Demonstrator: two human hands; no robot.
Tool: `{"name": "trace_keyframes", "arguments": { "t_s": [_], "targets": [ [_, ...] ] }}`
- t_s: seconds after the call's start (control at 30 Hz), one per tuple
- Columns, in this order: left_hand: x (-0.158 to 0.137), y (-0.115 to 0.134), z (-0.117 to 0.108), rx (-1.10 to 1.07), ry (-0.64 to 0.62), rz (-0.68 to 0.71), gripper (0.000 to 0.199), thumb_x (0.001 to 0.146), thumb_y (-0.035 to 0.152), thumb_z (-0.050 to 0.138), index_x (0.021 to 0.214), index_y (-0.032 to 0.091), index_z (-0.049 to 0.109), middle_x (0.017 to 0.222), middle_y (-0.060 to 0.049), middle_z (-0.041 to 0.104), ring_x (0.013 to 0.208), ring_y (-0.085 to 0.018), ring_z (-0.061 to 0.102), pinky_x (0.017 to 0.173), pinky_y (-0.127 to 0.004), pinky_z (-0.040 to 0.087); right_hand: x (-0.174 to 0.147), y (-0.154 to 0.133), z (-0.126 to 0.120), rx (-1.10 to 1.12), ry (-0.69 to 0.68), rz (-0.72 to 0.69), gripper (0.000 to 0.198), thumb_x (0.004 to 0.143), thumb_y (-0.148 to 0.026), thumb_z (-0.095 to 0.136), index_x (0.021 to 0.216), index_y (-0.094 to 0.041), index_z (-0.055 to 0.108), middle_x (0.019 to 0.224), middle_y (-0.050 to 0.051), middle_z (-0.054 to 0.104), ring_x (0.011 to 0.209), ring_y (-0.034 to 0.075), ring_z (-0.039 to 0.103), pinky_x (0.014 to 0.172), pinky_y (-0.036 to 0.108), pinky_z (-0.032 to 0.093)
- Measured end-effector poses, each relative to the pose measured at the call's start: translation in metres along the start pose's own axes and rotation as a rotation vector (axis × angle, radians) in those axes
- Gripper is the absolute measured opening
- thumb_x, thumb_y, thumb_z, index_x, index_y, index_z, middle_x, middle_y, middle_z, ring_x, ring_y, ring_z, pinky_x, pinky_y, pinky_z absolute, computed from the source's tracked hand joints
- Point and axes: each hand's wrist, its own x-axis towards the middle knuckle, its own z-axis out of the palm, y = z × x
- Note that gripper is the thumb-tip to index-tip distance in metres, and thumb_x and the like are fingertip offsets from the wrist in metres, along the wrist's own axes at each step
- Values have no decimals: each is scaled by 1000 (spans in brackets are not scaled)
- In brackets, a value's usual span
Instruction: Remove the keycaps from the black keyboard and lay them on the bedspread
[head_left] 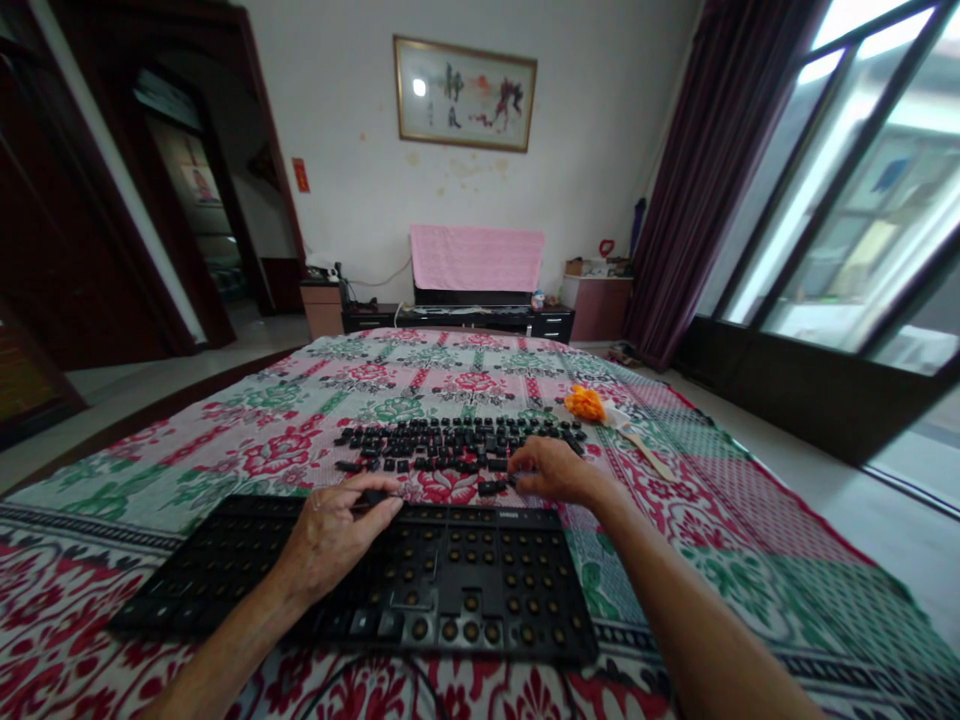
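Note:
A black keyboard [465, 575] lies on the patterned cloth in front of me, many of its key sockets bare, with some keys in place along the lower left. Over its top edge my left hand [341, 530] pinches a small black keycap [371, 497] between thumb and fingers. Behind the keyboard, loose black keycaps [450, 440] are spread in rough rows. My right hand [551, 470] reaches to the right end of these, its fingertips closed around a keycap [512, 480] partly hidden by them. Another loose keycap [491, 488] lies just left of those fingertips.
Beyond the keycaps on the right sit an orange bundle [585, 403] and a brush-like tool with a pale handle [651, 458]. The floral cloth [285, 400] covers the whole surface. A cable [375, 660] curves at the keyboard's front. Farther back stands a low cabinet [555, 325].

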Motion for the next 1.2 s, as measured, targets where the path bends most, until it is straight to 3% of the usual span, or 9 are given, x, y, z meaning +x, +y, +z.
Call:
{"name": "trace_keyframes", "arguments": {
  "t_s": [0.27, 0.43, 0.53, 0.6, 0.7, 0.8, 0.93, 1.2],
  "targets": [
    [1, -1, -2, -20, 4, -51, 26, 69, 41, 54, 83, 24, 68, 86, 2, 70, 76, -16, 64, 73, -22, 47, -2, -11, -3, -21, -3, 52, 23, 63, -29, 58, 83, -23, 66, 86, 3, 63, 81, 19, 56, 70, 26, 37],
    [8, -9, -14, -55, 105, -113, 29, 67, 43, 55, 84, 23, 67, 95, 0, 68, 89, -18, 61, 81, -25, 45, -2, -12, -6, -4, -23, 71, 26, 60, -27, 59, 85, -22, 66, 89, 4, 63, 83, 20, 56, 72, 27, 38],
    [11, -8, -22, -122, 75, -181, 34, 68, 45, 54, 88, 20, 66, 90, -2, 68, 77, -18, 63, 72, -27, 48, -1, -12, -10, 32, -15, 47, 24, 62, -22, 56, 84, -20, 66, 85, 4, 63, 78, 18, 56, 69, 26, 39],
    [10, -4, -25, -182, -9, -203, 36, 68, 45, 54, 89, 17, 63, 80, -2, 68, 69, -17, 63, 67, -28, 48, -1, -17, -13, 98, 12, 4, 18, 66, -21, 53, 78, -17, 65, 78, 4, 63, 70, 15, 56, 64, 23, 39],
    [6, 3, -27, -299, -231, -188, 31, 69, 40, 56, 87, 15, 61, 70, -1, 65, 66, -16, 62, 63, -26, 47, -1, -40, -16, 242, 82, -100, 17, 72, -21, 48, 74, -15, 64, 72, 3, 61, 64, 12, 54, 60, 22, 39],
    [1, 9, -30, -340, -459, -145, 25, 67, 34, 58, 85, 16, 62, 69, 0, 63, 66, -13, 59, 60, -22, 44, -2, -73, -10, 348, 147, -253, 17, 76, -19, 47, 79, -16, 63, 77, 3, 59, 69, 12, 53, 64, 22, 40],
    [-3, 13, -36, -376, -657, -107, 25, 66, 31, 61, 84, 15, 63, 76, -1, 64, 68, -12, 57, 61, -20, 42, -5, -106, 11, 339, 190, -472, 19, 77, -14, 48, 90, -16, 60, 89, 6, 57, 87, 15, 50, 80, 28, 39],
    [-5, 12, -42, -546, -855, -190, 22, 65, 28, 63, 82, 14, 61, 76, -2, 66, 68, -13, 59, 64, -21, 43, -4, -110, 34, 286, 151, -398, 23, 81, -9, 39, 95, -13, 56, 90, 8, 53, 85, 15, 48, 80, 29, 38]
  ]
}}
